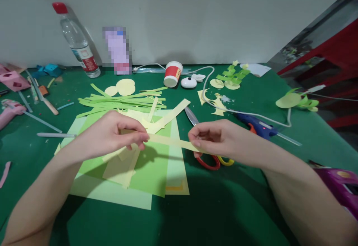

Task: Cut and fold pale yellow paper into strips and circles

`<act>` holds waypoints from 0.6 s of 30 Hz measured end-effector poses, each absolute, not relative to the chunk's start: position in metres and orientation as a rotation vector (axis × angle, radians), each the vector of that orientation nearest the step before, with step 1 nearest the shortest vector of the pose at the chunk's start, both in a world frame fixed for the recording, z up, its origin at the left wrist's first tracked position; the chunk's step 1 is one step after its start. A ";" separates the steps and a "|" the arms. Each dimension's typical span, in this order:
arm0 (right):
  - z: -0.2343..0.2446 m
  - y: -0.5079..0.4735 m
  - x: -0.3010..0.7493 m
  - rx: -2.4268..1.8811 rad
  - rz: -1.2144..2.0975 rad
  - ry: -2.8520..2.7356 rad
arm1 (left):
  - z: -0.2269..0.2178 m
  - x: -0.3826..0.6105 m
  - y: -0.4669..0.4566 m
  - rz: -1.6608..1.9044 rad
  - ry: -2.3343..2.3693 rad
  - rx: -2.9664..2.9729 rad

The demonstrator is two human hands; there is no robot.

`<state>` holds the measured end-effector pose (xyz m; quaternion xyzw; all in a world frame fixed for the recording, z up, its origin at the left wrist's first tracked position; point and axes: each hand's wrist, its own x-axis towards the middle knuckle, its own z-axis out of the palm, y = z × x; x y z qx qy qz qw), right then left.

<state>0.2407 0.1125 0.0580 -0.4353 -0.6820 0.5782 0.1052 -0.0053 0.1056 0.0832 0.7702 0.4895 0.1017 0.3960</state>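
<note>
My left hand [112, 134] and my right hand [215, 139] pinch the two ends of one pale yellow paper strip [167, 141], held level above the green table. Under the hands lie stacked green and yellow paper sheets [151, 167] with loose yellow strips [123, 164] on them. A pile of cut green strips [120, 102] sits just beyond, with two yellow paper discs [123, 87] behind it. Scissors [208, 158] with red and yellow handles lie below my right hand, partly hidden by it.
A blue glue gun [256, 123] with a white cord lies to the right. A red paper cup [172, 73], a white mouse-like object [188, 82] and a water bottle [77, 41] stand at the back. Green-yellow paper figures [232, 76] sit far right; pink tools [11, 108] far left.
</note>
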 end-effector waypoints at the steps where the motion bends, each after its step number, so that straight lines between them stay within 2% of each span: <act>1: 0.060 0.114 0.243 -1.292 1.708 -2.008 | 0.086 -0.010 0.108 0.257 1.244 1.946; 6: 0.067 0.118 0.257 -1.375 1.597 -2.066 | 0.090 -0.035 0.119 0.155 1.289 2.043; 11: 0.063 0.111 0.251 -1.372 1.478 -2.215 | 0.072 -0.023 0.108 0.078 1.482 2.232; 18: 0.047 0.095 0.226 -1.249 1.431 -2.311 | 0.052 0.034 0.080 0.264 1.045 2.410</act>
